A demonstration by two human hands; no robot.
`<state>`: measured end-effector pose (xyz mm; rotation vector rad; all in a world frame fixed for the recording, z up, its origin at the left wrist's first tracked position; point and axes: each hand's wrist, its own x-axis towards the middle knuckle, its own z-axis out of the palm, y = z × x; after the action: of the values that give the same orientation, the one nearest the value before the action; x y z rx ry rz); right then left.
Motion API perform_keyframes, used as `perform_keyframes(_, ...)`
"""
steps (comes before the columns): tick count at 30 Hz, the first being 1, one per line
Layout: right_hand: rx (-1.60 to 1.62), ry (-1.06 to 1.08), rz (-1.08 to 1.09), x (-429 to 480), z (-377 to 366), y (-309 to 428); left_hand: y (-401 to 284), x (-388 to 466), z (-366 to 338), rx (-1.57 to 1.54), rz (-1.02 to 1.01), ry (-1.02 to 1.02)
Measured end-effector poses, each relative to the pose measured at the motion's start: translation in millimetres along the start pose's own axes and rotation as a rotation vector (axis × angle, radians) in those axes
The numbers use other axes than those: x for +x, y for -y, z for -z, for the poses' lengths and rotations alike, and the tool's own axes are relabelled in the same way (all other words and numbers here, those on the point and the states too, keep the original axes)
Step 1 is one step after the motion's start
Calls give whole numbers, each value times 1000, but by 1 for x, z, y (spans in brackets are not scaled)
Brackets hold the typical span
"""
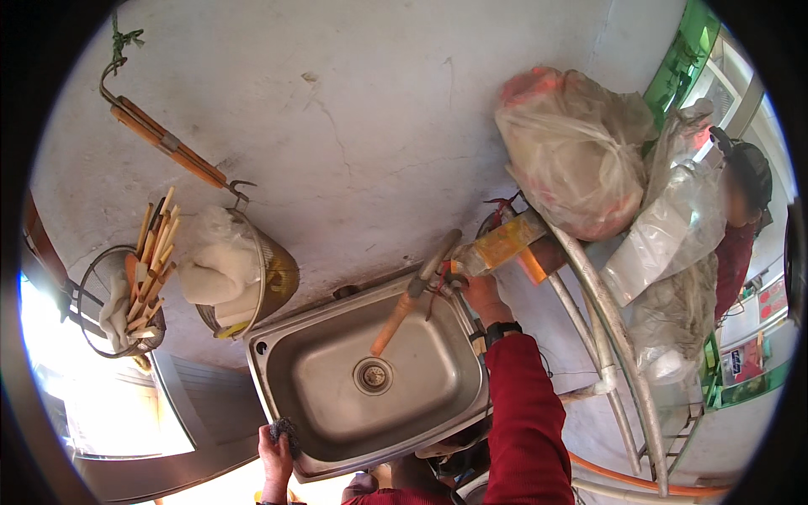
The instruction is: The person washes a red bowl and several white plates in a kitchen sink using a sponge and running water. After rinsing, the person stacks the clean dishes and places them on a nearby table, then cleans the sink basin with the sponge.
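Observation:
My left hand (273, 456) grips a dark steel-wool scrubber (284, 432) against the front left corner of the stainless steel sink (303, 353). On the other side, my right hand (486, 298) reaches to the tap (456, 281) at the sink's back right corner; its fingertips are partly hidden, so its hold is unclear. From the tap's spout a tan hose (392, 325) hangs over the basin, its end near the drain strainer (373, 375). No water shows running from it. Red ties are wound around the tap.
Wall baskets hold chopsticks (154, 265) and whitish cloths or sponges (218, 271). Wooden-handled tongs (167, 142) hang at upper left. Beside my right arm stand metal tubes (606, 328), an orange-yellow box (508, 240) and stuffed plastic bags (574, 158). A person (742, 208) shows at far right.

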<state>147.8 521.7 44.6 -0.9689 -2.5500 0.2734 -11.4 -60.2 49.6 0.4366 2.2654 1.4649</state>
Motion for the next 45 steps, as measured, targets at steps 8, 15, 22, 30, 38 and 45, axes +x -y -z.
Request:
perform_keyframes(8, -47, -36, -224, -1, 19, 24, -8, 1, 2, 51, 50, 27)
perform_keyframes(15, -191, 79, -85, -20, 47, 18, -5, -1, 2, 22, 1, 3)
perform_keyframes(22, -327, 84, -97, -38, 53, 44, -5, 2, 3, 38, -15, 19)
perform_keyframes(30, -272, -20, -224, -97, 132, 64, 17, 8, 9, -96, -32, 76)
perform_keyframes(38, -17, -431, -344, -145, 141, 83, 20, 10, 13, -52, -73, 112)
perform_keyframes(45, -320, -233, -159, -184, 52, 80, 22, 16, 16, 77, -111, 132)
